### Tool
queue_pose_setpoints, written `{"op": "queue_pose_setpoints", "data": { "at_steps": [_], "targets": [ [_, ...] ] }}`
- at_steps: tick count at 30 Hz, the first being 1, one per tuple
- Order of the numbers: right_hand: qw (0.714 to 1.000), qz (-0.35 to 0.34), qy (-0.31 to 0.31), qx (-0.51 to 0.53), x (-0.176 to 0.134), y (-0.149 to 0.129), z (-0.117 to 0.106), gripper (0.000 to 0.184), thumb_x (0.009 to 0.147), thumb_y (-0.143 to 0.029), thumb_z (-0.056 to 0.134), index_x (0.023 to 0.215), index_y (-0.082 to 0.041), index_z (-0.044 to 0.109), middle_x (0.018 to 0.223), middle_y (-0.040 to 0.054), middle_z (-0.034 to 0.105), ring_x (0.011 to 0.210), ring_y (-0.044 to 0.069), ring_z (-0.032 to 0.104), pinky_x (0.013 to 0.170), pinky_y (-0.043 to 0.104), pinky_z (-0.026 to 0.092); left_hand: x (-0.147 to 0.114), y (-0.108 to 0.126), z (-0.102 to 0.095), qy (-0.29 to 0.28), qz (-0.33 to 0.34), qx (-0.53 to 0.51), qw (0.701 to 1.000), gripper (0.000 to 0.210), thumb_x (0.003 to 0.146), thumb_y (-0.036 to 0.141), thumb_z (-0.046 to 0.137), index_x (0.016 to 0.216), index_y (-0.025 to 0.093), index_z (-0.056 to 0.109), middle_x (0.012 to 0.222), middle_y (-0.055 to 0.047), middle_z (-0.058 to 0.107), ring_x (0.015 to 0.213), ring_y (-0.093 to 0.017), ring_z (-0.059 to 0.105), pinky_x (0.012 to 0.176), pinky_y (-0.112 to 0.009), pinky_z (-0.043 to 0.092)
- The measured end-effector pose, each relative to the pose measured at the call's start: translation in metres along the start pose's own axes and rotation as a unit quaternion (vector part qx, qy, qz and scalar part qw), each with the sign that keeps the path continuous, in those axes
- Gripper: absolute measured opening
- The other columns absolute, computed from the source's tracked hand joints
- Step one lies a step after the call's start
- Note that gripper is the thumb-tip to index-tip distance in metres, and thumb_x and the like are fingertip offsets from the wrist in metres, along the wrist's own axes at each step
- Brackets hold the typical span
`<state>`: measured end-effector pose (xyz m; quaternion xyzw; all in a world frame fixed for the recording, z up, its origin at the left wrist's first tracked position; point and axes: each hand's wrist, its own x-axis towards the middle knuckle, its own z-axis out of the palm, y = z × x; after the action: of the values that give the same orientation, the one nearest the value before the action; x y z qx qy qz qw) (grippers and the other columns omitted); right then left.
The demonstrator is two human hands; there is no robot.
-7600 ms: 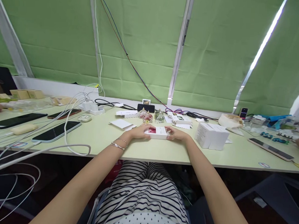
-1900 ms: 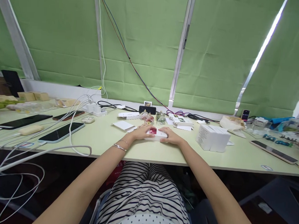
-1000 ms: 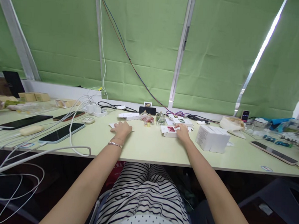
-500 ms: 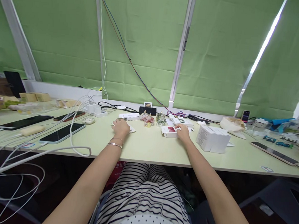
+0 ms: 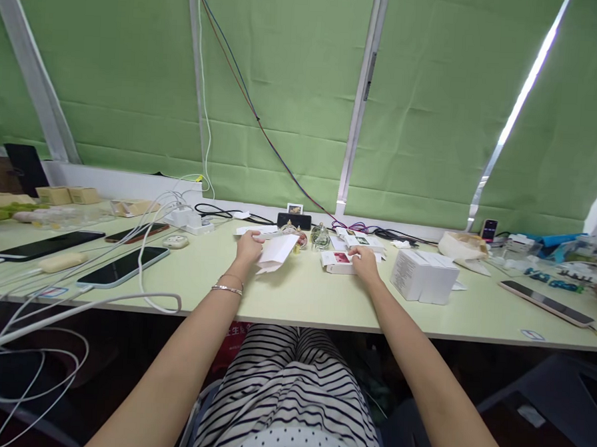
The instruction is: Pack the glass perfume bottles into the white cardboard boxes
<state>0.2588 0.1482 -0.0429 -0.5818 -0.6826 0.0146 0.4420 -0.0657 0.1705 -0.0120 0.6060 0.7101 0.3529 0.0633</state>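
My left hand (image 5: 250,246) is closed on the edge of a flattened white carton (image 5: 278,250), held tilted above the table. My right hand (image 5: 364,261) rests at the right end of a small white box with a red picture (image 5: 337,262), its fingers bent around that end. Behind the carton, partly hidden, sit pink glass ornaments (image 5: 301,240). Clear glass ornaments (image 5: 320,237) stand just to their right. Another white box with a green picture (image 5: 361,241) lies behind my right hand, and a flat white box (image 5: 256,230) lies behind my left.
A block of white boxes (image 5: 423,277) stands right of my right hand. Phones (image 5: 123,268) and white charging cables (image 5: 157,299) cover the left side. Farther right are a cloth bag (image 5: 461,247) and a phone (image 5: 546,303). Other people's hands show at both edges.
My left hand has lifted the flattened white carton off the table and tilted it up, moving slightly away from me and right. My right hand stays at the red-picture box.
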Motion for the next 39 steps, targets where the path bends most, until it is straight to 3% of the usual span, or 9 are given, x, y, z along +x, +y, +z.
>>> {"op": "queue_pose_setpoints", "data": {
  "at_steps": [4,9,12,14,16,22,27,33,39],
  "targets": [
    [0.999,-0.048,-0.012,0.016,-0.001,-0.005,-0.004,0.028,0.068,-0.011,0.035,0.079,-0.016,0.059,0.091,0.0078,0.061,0.093,0.022,0.049,0.088,0.038,0.036,-0.008,0.008,0.009,-0.079,0.047,-0.035,0.995,0.043,0.07,0.006,0.042,0.11,0.016,0.051,0.098,-0.005,0.066,0.078,-0.013,0.064,0.07,-0.024,0.049],
    [0.975,-0.186,-0.105,0.054,-0.02,-0.041,-0.005,0.03,0.081,-0.031,0.041,0.101,-0.018,0.058,0.101,0.0066,0.06,0.092,0.019,0.053,0.084,0.032,0.041,-0.014,0.013,0.02,-0.123,0.082,-0.023,0.989,0.031,0.069,0.014,0.05,0.098,0.017,0.058,0.089,-0.007,0.067,0.088,-0.022,0.062,0.078,-0.032,0.047],
    [0.89,-0.4,-0.213,0.054,-0.041,-0.076,0.004,0.044,0.08,-0.041,0.047,0.118,-0.02,0.052,0.124,0.009,0.05,0.114,0.022,0.043,0.097,0.035,0.032,-0.014,0.012,0.021,-0.125,0.089,-0.02,0.988,0.03,0.069,0.015,0.049,0.098,0.016,0.058,0.094,-0.009,0.066,0.093,-0.024,0.06,0.083,-0.034,0.045],
    [0.836,-0.477,-0.271,0.016,-0.051,-0.093,0.011,0.046,0.08,-0.046,0.049,0.119,-0.022,0.052,0.126,0.0091,0.049,0.113,0.023,0.043,0.099,0.038,0.03,-0.014,0.01,0.021,-0.126,0.098,-0.023,0.987,0.029,0.07,0.015,0.049,0.098,0.016,0.058,0.102,-0.009,0.064,0.099,-0.024,0.057,0.087,-0.034,0.043],
    [0.833,-0.474,-0.286,-0.012,-0.054,-0.099,0.018,0.047,0.081,-0.047,0.047,0.121,-0.021,0.051,0.124,0.0097,0.051,0.112,0.023,0.045,0.098,0.037,0.03,-0.016,0.01,0.02,-0.137,0.11,-0.03,0.984,0.029,0.072,0.018,0.049,0.099,0.017,0.058,0.105,-0.009,0.063,0.1,-0.024,0.056,0.089,-0.034,0.042],
    [0.909,-0.307,-0.272,-0.075,-0.038,-0.071,0.019,0.047,0.084,-0.043,0.044,0.123,-0.017,0.049,0.126,0.0126,0.048,0.115,0.025,0.041,0.098,0.041,0.03,-0.028,0.023,0.016,-0.265,0.205,-0.093,0.938,0.036,0.078,0.041,0.047,0.104,0.019,0.058,0.109,-0.006,0.062,0.1,-0.02,0.056,0.087,-0.03,0.044],
    [0.93,-0.22,-0.283,-0.081,-0.033,-0.062,0.013,0.052,0.083,-0.048,0.045,0.126,-0.018,0.046,0.126,0.014,0.045,0.116,0.028,0.04,0.098,0.045,0.029,-0.034,0.03,0.011,-0.371,0.256,-0.111,0.886,0.061,0.061,0.044,0.067,0.117,0.023,0.054,0.123,-0.004,0.055,0.106,-0.021,0.052,0.091,-0.028,0.04],
    [0.926,-0.198,-0.312,-0.084,-0.035,-0.065,0.013,0.06,0.077,-0.055,0.051,0.127,-0.024,0.043,0.132,0.013,0.041,0.121,0.033,0.035,0.096,0.053,0.027,-0.036,0.029,0.011,-0.385,0.284,-0.058,0.876,0.088,0.052,0.048,0.073,0.131,0.023,0.041,0.132,-0.007,0.046,0.114,-0.028,0.045,0.096,-0.034,0.034],
    [0.92,-0.221,-0.323,0.002,-0.031,-0.056,0.011,0.056,0.075,-0.043,0.058,0.125,-0.02,0.045,0.128,0.0106,0.046,0.117,0.025,0.042,0.098,0.041,0.032,-0.036,0.029,0.015,-0.369,0.304,-0.019,0.878,0.097,0.052,0.052,0.072,0.136,0.025,0.032,0.141,-0.004,0.035,0.128,-0.029,0.031,0.105,-0.036,0.025]
  ]
}}
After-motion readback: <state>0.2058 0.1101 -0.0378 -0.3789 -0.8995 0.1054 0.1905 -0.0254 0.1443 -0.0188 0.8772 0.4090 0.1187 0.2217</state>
